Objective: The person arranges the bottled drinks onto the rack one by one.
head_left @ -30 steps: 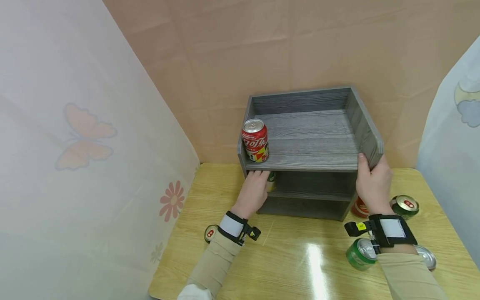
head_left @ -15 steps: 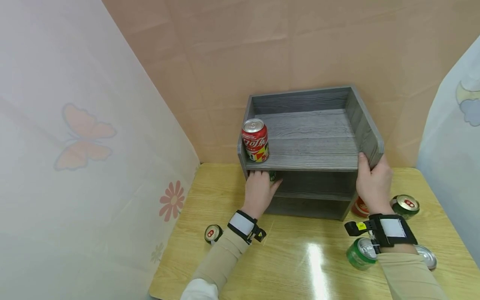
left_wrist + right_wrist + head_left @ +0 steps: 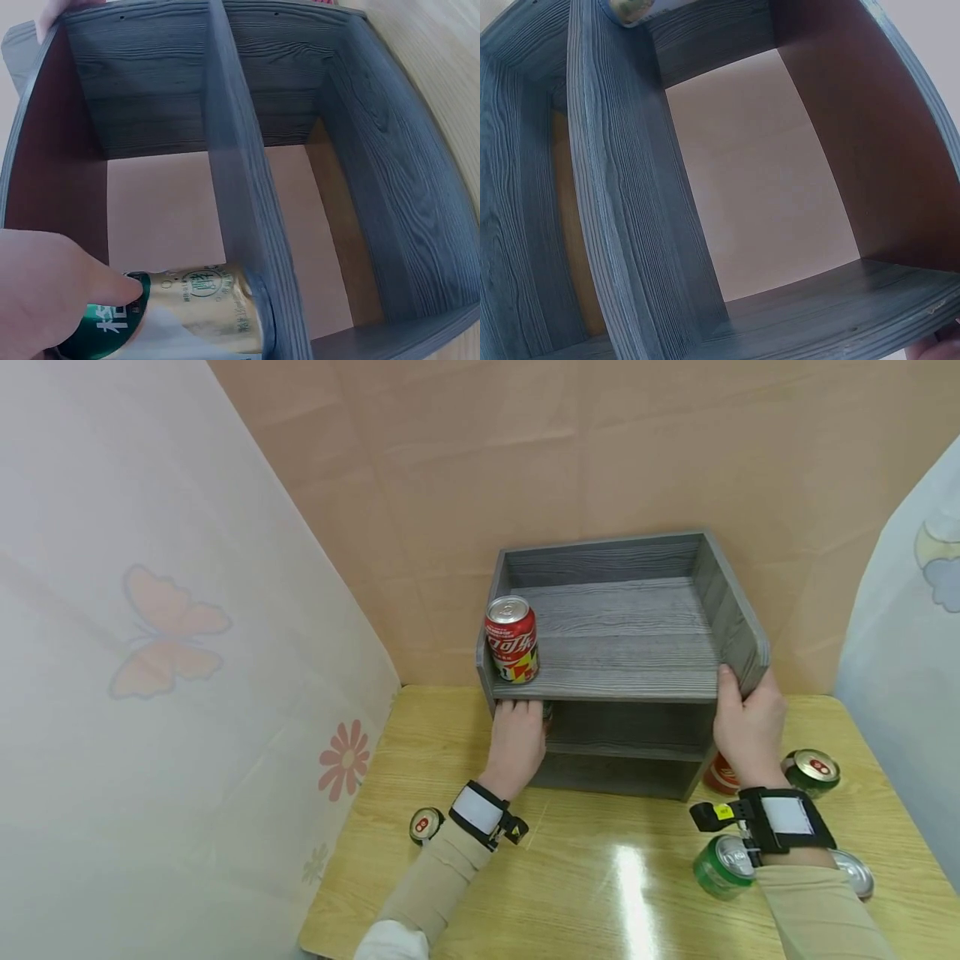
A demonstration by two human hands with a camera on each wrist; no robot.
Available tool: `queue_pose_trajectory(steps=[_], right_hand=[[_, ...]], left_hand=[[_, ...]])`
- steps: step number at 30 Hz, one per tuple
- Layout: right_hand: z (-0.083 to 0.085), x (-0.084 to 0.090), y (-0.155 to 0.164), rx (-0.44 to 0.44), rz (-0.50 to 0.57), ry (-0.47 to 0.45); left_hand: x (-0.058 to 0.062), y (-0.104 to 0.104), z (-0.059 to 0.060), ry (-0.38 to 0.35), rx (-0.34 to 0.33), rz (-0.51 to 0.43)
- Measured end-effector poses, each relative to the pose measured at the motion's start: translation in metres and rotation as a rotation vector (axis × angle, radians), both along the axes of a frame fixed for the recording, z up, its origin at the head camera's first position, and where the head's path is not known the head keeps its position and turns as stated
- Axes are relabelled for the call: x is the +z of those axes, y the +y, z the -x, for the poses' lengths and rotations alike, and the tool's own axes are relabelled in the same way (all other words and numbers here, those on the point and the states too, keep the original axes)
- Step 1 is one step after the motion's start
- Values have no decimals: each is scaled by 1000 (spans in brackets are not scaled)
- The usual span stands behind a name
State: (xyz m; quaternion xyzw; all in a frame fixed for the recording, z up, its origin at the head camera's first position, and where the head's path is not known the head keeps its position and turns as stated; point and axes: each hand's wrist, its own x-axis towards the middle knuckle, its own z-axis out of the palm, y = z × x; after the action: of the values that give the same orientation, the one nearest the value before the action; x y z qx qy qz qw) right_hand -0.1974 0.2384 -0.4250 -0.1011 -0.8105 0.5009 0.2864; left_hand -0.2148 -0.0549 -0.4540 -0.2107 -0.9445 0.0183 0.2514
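A red can [image 3: 512, 643] lettered in white Chinese characters, "可乐" legible among them, stands upright at the left front corner of a gray wood-grain shelf unit's [image 3: 615, 627] top. Below it, in the upper of 2 open compartments, a person's left hand [image 3: 513, 747] holds a green-and-gold can [image 3: 199, 315] upright on the middle shelf, thumb pressed to its side; a large white character shows partly covered by the thumb, and the finer green print is too small to read. The right hand [image 3: 750, 727] grips the unit's right side wall, thumb at the front edge. Half a second earlier, the left thumb stuck out away from the can; now it lies against it, while the right hand remains in place. On the wooden table [image 3: 570, 893], a second red can [image 3: 722, 774], a dark green can [image 3: 812, 772] and a bright green can [image 3: 723, 867] stand at right, a gold-topped can [image 3: 425, 825] at left beside the sleeve.
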Motion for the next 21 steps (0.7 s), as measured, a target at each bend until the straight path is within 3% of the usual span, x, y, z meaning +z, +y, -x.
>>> queue_pose_trajectory(steps=[6, 14, 21], right_hand=[[-1, 1, 0, 4, -4, 1], [-1, 1, 0, 2, -6, 11], [-1, 0, 1, 0, -8, 8]], left_hand=[[2, -6, -1, -44, -52, 14], [3, -9, 0, -108, -73, -7], [1, -7, -1, -72, -71, -22]])
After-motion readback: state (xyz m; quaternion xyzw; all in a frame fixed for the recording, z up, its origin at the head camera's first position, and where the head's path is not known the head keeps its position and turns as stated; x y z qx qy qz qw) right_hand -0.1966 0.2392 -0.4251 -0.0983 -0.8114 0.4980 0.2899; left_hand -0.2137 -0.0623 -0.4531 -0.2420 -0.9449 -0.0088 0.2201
